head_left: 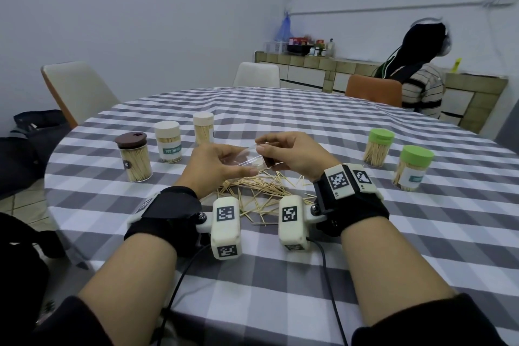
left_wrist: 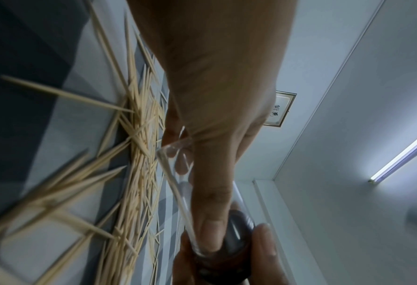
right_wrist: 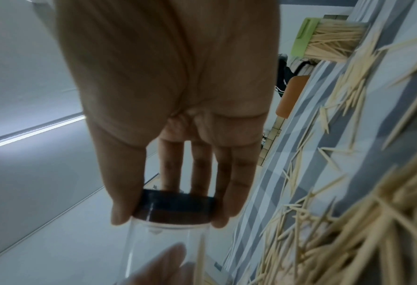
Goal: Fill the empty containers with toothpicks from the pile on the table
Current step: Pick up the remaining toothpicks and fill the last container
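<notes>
Two bare forearms emerge from pushed-up black sleeves (head_left: pixel 421 326). Each wrist wears a wide black fabric strap (head_left: pixel 168 213) carrying cream plastic camera housings (head_left: pixel 226 226) printed with black-and-white square marker codes, fixed by small metal screws. Thin black cables (head_left: pixel 334 303) trail back from the housings.

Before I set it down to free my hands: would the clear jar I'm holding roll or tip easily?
Probably both. The jar is a smooth, clear cylinder, so on its side it would likely roll. It holds at most one toothpick, so it is probably light and easy to knock over upright. The left hand holds its body and the right hand its dark lid.
</notes>
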